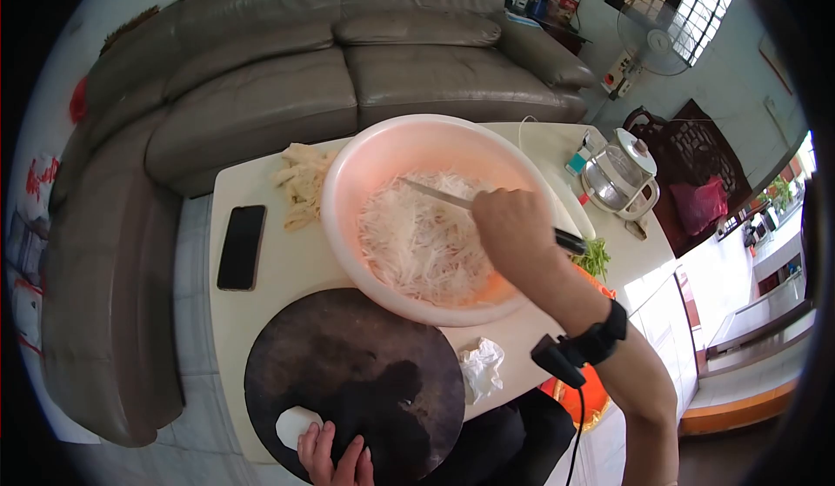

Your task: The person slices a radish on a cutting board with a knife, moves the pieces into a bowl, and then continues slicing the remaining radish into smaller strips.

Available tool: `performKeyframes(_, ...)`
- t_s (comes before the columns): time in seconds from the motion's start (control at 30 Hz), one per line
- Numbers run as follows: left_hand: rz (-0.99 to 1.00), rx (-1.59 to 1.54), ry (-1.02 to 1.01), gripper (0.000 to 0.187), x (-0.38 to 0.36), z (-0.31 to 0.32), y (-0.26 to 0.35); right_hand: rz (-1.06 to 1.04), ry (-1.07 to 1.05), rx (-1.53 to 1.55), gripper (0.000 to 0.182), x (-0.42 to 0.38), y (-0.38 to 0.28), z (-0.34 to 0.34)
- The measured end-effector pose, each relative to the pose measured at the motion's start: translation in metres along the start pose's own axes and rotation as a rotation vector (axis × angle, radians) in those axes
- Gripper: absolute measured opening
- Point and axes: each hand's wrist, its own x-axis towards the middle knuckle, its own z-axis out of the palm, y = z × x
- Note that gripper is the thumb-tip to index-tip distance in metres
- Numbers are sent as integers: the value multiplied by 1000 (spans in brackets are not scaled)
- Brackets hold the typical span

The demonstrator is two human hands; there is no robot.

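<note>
Right hand (515, 232): fingers tight round knife (444, 194), blade over white shreds (417, 242) in pink basin (396, 148)
Left hand (335, 458): tips at white chunk (294, 425), cannot tell if gripping
Chunk on board (326, 338) by table's (289, 268) near edge, basin by far edge
Maybe shred-adding step; next move needs blade clear of rim
</note>
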Motion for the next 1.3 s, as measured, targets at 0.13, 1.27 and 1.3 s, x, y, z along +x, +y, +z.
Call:
performKeyframes(0.13, -2, 3, 6, 21, -2, 2, -2, -118, -42, 90, 5, -3, -29, -10)
performKeyframes(1.27, -41, -115, 27, 28, -11, 0, 1, 244, -34, 171, 18, -102, 30, -73)
performKeyframes(1.3, -32, -111, 32, 28, -12, -2, -1, 248, -25, 172, 18, -107, 31, -68)
